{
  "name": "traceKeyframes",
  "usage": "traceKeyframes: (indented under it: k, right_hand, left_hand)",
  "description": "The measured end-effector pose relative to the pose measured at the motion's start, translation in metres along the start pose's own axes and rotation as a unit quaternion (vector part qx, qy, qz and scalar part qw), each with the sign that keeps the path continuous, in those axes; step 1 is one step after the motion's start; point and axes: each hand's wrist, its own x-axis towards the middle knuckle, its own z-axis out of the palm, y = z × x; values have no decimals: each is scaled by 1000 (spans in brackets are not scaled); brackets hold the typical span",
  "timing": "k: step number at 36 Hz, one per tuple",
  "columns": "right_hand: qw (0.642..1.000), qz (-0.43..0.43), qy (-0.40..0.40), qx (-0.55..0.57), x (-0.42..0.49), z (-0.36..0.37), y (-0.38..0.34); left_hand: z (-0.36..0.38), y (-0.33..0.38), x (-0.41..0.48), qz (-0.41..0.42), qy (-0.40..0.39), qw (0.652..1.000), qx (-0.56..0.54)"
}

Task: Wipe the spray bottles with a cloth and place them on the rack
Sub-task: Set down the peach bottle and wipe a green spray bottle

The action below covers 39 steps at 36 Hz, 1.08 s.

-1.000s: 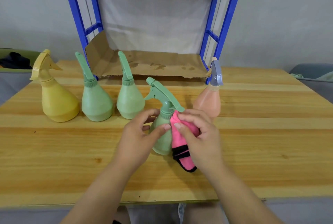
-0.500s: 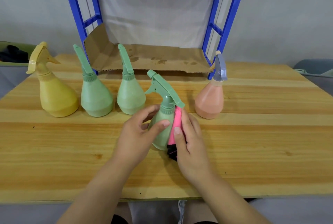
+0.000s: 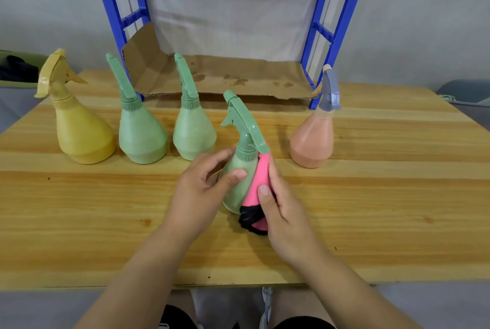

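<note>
- Four bottles [image 3: 140,138] stand in a row on the worktop [image 3: 371,196].
- Left grip [image 3: 201,191] holds a fifth, green bottle [image 3: 238,185].
- Right grip [image 3: 286,214] presses pink cloth [image 3: 258,183] against its side.

Matt plastic bottles [image 3: 141,135] stand on a smooth, grained wooden table [image 3: 371,196]; rough, stained cardboard [image 3: 225,78] lines the painted metal rack [image 3: 342,18].
</note>
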Motion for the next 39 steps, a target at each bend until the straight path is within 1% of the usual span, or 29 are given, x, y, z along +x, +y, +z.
traceKeyframes:
  k: [2,3,6,8,15,19,21,23,25,28,30,34,36,39]
  right_hand:
    - [1000,-8,0,8,3,-1,1]
    - [1000,-1,0,29,7,-2,0]
    - [993,47,-1,112,20,-6,-4]
    - [991,60,5,120,27,-8,-4]
    - [994,32,44,90,21,0,1]
    - [998,-1,60,24,16,0,-2]
    - [998,-22,56,-18,13,2,-3]
    - [998,-45,40,-28,12,3,-3]
    - [999,-45,12,9,13,2,-6]
    - [992,10,-18,128,20,-2,-12]
    - [985,39,-19,165,24,-4,-11]
    - [990,36,-23,132,24,-3,-10]
    - [993,13,-13,112,17,-1,-9]
    - [998,-23,-4,60,8,4,-4]
  left_hand:
    - [-1,0,1,-1,-11,1000,-9]
    - [-1,0,2,-3,-17,1000,-11]
    - [0,1,2,-4,-29,1000,-9]
    - [0,2,1,-6,-31,999,-6]
    - [2,-6,-9,1,-6,1000,29]
    - [0,-14,-13,14,32,997,62]
    - [-2,-14,-13,10,25,999,47]
    - [-4,-11,-14,11,6,999,37]
    - [-7,-9,-13,7,-19,1000,20]
    - [-9,-8,-12,-8,-42,999,-8]
    - [-9,-6,-12,-8,-45,998,-32]
    - [-6,-3,-13,4,-47,998,-37]
    - [-5,-6,-14,13,-41,999,-7]
    - [-3,-8,-13,19,-6,999,44]
